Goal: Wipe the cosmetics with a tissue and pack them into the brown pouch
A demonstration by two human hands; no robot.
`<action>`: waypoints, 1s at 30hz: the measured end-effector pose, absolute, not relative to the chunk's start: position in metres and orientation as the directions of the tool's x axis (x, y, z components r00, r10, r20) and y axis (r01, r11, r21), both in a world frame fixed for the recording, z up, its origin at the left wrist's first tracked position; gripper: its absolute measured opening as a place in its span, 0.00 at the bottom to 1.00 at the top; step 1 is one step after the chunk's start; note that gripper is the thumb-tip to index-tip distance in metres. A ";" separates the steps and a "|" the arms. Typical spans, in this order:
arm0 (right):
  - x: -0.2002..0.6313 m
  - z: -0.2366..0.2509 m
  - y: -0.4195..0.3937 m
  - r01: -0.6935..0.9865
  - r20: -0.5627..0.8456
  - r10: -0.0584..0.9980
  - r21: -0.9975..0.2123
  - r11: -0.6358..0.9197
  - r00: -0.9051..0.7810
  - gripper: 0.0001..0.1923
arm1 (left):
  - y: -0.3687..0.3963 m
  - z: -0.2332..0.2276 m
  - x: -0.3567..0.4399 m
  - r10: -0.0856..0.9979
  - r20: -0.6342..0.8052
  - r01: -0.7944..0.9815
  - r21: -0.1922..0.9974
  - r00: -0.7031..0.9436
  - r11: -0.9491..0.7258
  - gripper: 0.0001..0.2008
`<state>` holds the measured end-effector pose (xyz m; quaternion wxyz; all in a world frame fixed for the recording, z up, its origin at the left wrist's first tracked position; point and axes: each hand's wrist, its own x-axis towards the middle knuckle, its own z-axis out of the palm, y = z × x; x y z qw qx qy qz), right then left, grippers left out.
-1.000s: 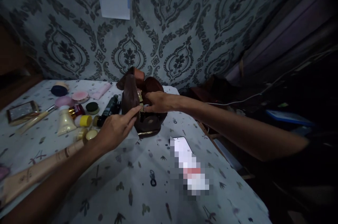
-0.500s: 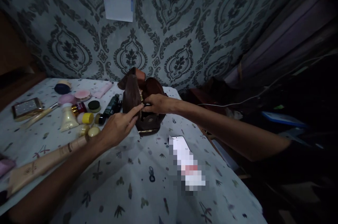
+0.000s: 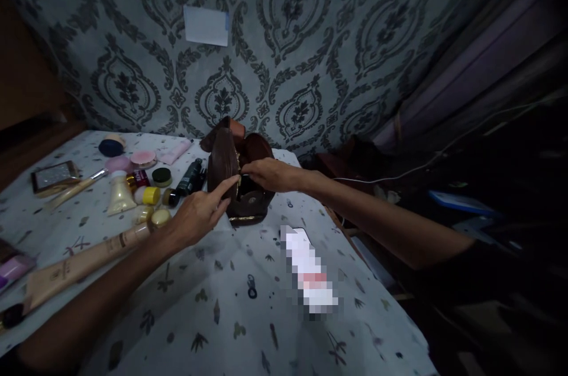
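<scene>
A dark brown leather handbag [image 3: 220,164] stands at the far side of the table, its top gaping and a gold-toothed zip running along the opening. My left hand [image 3: 199,214] is closed at the bag's near left edge, the index finger laid along the zip and the other fingers curled against the side. From the right, my right hand [image 3: 270,175] reaches over the opening, its fingers pinched together at the zipped edge close to the left fingertip. The bag's inside is dark, and the right fingertips are partly hidden.
Left of the bag lie makeup items: a dark green bottle [image 3: 190,177], a cream tube [image 3: 119,195], a yellow-capped jar [image 3: 151,195], a brush [image 3: 77,188] and a long beige tube [image 3: 80,263]. A lit phone [image 3: 310,272] lies in front. Patterned wall [image 3: 297,3] rises behind.
My right fingers have shifted slightly left and up, out of the bag's opening to its zipped edge. The left hand stays at the edge. The whole view has moved a little.
</scene>
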<state>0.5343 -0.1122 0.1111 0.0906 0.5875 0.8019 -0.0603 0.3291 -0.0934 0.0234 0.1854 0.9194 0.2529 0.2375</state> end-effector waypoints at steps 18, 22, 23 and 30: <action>0.531 0.117 -0.105 0.948 -0.310 0.911 0.076 0.308 -0.271 0.18 | -0.094 0.023 0.327 0.571 0.336 0.404 0.451 0.749 -0.795 0.26; 0.541 0.124 -0.122 0.979 -0.085 0.978 0.045 0.197 -0.193 0.19 | -0.101 0.022 0.317 0.548 0.366 0.337 0.502 0.752 -0.797 0.24; 0.544 0.124 -0.128 0.986 -0.052 0.986 0.040 0.159 -0.157 0.19 | -0.103 0.020 0.312 0.548 0.360 0.333 0.510 0.755 -0.793 0.23; 0.555 0.111 -0.165 0.993 0.055 0.993 -0.037 0.109 -0.107 0.20 | -0.116 -0.011 0.269 0.640 0.280 0.466 0.491 0.716 -0.736 0.22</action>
